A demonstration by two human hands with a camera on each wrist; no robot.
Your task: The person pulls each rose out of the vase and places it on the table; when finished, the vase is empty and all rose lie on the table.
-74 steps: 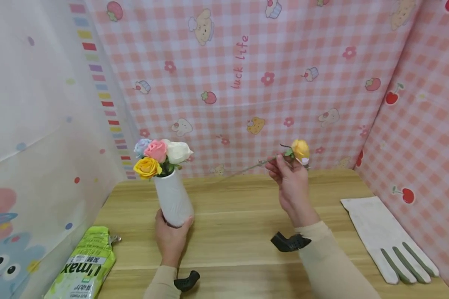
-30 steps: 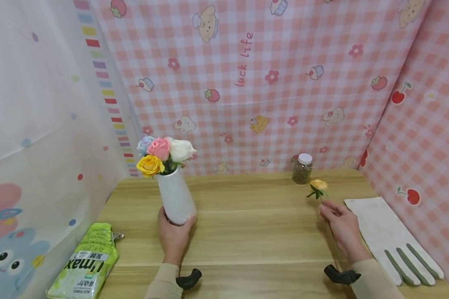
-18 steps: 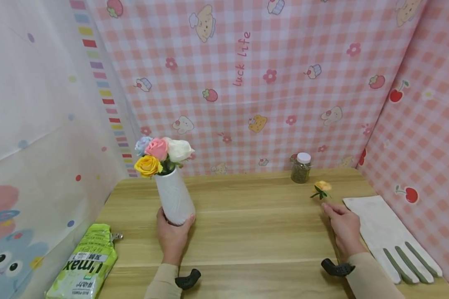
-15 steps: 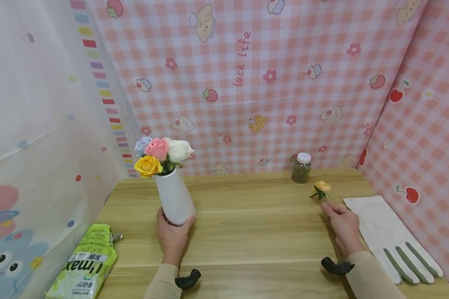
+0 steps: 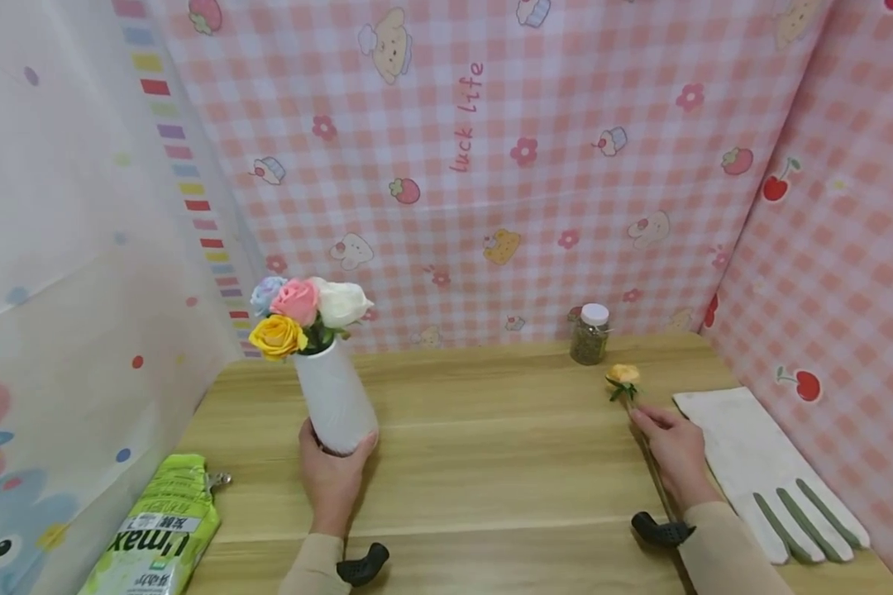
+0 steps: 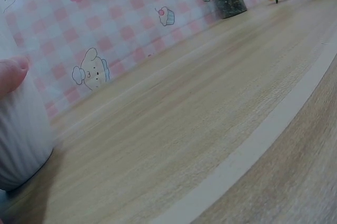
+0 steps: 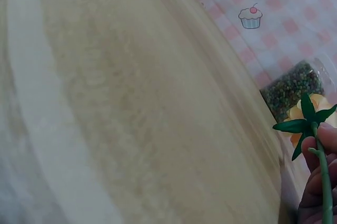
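My left hand (image 5: 332, 473) grips the lower part of a white vase (image 5: 335, 397), thumb on its right side. The vase holds a yellow rose (image 5: 278, 336), a pink rose (image 5: 296, 301), a white rose (image 5: 342, 304) and a light blue flower (image 5: 266, 295). Over the right side of the table, my right hand (image 5: 673, 450) pinches a pale yellow rose (image 5: 625, 376) by its green stem just below the bloom. The stem runs down along the forearm. Close up in the right wrist view, thumb and finger hold the stem (image 7: 325, 187) under the dark green sepals (image 7: 295, 125).
A white-capped jar (image 5: 589, 335) of small dark grains stands at the table's back, beyond the pale yellow rose. White gloves (image 5: 770, 471) lie right of my right hand. A green bag (image 5: 152, 529) with a metal clip lies front left. Patterned cloth (image 5: 454, 198) hangs behind.
My right hand has come down and right with the pale yellow rose, its stem swinging from pointing left to lying along the forearm. This uncovers the jar. The left hand keeps its grip on the vase.
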